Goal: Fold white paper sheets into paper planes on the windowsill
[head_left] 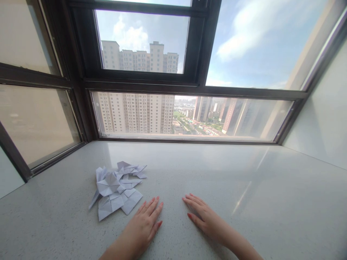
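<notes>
Both hands (173, 220) flat on sill, folded paper pile (117, 187) just left

Both hands lie flat, palms down, on the pale speckled windowsill (244, 173). The left hand (145, 224) rests just beside a heap of folded white paper shapes (116, 187), fingertips close to its near edge. The right hand (204, 215) lies apart, fingers spread. Beyond the dark-framed window (189, 88) stand tall apartment blocks (135, 112).

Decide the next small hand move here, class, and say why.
Probably the left hand slides left to the folded white paper pieces: both hands lie flat and empty on the sill, and that pile sits just beyond the left fingers, far from the right hand.
</notes>
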`<state>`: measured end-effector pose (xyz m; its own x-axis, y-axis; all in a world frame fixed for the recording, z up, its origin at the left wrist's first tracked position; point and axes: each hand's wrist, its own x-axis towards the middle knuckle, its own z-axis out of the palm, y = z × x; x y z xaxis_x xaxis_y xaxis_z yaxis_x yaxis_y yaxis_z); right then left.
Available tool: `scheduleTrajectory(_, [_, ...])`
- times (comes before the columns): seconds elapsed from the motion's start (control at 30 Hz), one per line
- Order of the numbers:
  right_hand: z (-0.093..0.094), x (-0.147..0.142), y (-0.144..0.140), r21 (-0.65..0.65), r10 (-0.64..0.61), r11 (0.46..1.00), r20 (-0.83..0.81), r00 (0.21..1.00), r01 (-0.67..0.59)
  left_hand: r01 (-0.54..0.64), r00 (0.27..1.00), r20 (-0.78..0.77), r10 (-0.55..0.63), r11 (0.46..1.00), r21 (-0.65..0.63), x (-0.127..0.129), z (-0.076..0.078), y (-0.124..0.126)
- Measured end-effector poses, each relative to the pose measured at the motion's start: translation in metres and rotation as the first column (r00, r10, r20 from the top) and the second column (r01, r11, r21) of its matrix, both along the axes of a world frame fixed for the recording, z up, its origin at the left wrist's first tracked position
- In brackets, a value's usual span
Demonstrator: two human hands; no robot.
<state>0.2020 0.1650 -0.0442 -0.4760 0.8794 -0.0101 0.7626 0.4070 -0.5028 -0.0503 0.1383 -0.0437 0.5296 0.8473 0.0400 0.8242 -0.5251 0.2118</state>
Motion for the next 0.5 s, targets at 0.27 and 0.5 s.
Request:
scheduleTrajectory(0.27, [-0.004, 0.002, 0.001, 0.012, 0.005, 1.000, 0.005, 1.000, -0.005, 0.087, 0.993, 0.058, -0.106, 0.959, 0.269, 0.005, 0.014, -0.003])
scheduleTrajectory(0.5, [-0.002, 0.001, 0.001, 0.010, 0.004, 1.000, 0.004, 1.000, -0.004, -0.302, 0.952, 0.221, 0.212, 0.771, 0.561, -0.039, 0.034, 0.021])
